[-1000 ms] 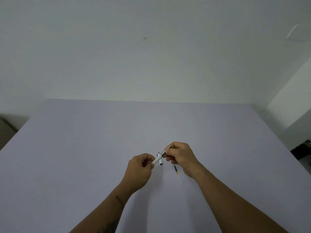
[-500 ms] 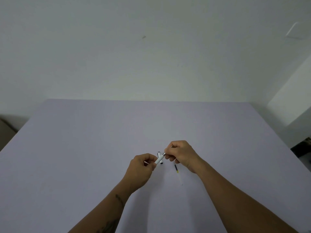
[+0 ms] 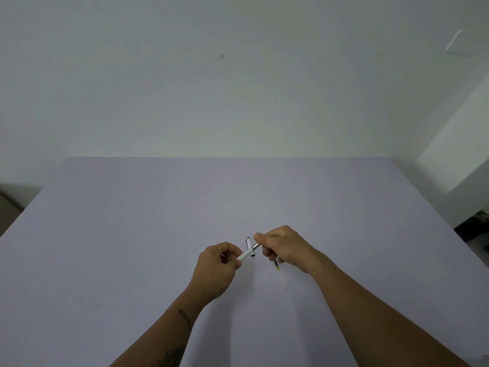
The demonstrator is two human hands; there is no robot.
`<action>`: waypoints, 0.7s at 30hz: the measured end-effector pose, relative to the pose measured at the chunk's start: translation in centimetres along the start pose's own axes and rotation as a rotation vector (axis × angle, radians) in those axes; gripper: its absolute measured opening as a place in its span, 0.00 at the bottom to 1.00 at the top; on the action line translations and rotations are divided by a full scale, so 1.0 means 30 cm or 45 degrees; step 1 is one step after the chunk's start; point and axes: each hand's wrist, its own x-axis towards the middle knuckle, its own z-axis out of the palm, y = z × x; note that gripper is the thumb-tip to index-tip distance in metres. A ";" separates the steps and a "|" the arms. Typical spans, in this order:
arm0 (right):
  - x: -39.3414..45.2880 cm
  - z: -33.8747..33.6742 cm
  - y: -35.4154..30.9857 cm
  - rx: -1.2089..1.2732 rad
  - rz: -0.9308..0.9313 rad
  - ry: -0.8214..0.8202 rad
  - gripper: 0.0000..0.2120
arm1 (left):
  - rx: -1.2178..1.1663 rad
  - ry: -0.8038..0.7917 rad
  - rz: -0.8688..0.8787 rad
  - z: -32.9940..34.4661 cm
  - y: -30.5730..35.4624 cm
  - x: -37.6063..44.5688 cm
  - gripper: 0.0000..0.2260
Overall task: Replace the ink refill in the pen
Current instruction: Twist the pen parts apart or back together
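Now your left hand (image 3: 215,263) clamps the pen barrel (image 3: 244,255), slanting up-right toward your right hand (image 3: 281,246) pinching its metal tip (image 3: 255,245).

You hold the white pen barrel (image 3: 244,255) slanted between both hands, its metal tip end (image 3: 255,245) pinched at the upper right. Behind it a white cap (image 3: 248,245) lies on the table. A thin refill (image 3: 280,272), dark then yellow-banded then clear, lies just beside your right wrist.

table (image 3: 132,234) wide open all round, only refill (image 3: 280,272) near rt wrist
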 end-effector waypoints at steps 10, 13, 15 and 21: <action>0.003 -0.008 0.039 0.089 -0.134 0.089 0.09 | 0.041 0.042 -0.012 -0.006 -0.016 0.004 0.08; 0.001 0.008 0.048 0.040 -0.191 0.127 0.07 | 0.043 0.032 -0.007 -0.002 -0.011 0.004 0.08; 0.001 0.014 0.058 -0.011 -0.227 0.163 0.05 | 0.081 0.039 0.013 0.000 -0.010 0.003 0.08; -0.002 0.029 0.075 -0.063 -0.235 0.176 0.15 | 0.166 0.056 0.086 -0.005 -0.007 0.005 0.08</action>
